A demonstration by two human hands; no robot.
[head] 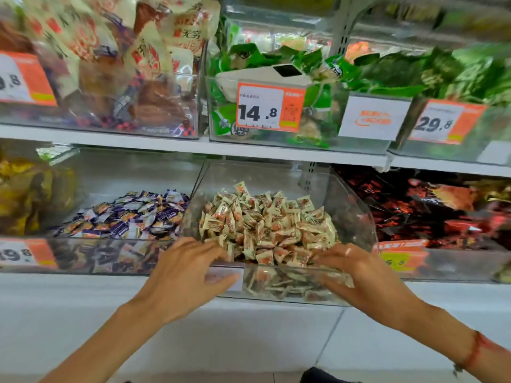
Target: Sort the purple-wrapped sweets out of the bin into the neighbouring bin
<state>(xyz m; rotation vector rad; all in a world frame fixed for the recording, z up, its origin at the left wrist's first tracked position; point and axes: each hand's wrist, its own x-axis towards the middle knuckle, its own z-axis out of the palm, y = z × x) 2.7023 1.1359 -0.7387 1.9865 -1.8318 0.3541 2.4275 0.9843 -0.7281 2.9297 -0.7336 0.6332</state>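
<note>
A clear plastic bin (pixel 348 194) in the middle of the lower shelf holds a heap of cream-and-orange wrapped sweets (pixel 265 225). It juts out from the shelf. To its left, the neighbouring bin (pixel 83 255) holds purple-wrapped sweets (pixel 130 217). My left hand (pixel 185 275) lies at the front left corner of the middle bin, fingers spread and fairly straight over its front rim. My right hand (pixel 362 275) lies at the front right corner, fingers stretched along the front wall. No purple sweet shows in the cream heap. Both hands are blurred.
A bin of red-and-black packets (pixel 431 208) sits to the right, yellow packets (pixel 25 194) to the far left. The upper shelf (pixel 166 143) carries bins of large snack bags (pixel 119 64) and green packets (pixel 304 78) with orange price tags (pixel 269 106). A white ledge (pixel 83 308) runs below.
</note>
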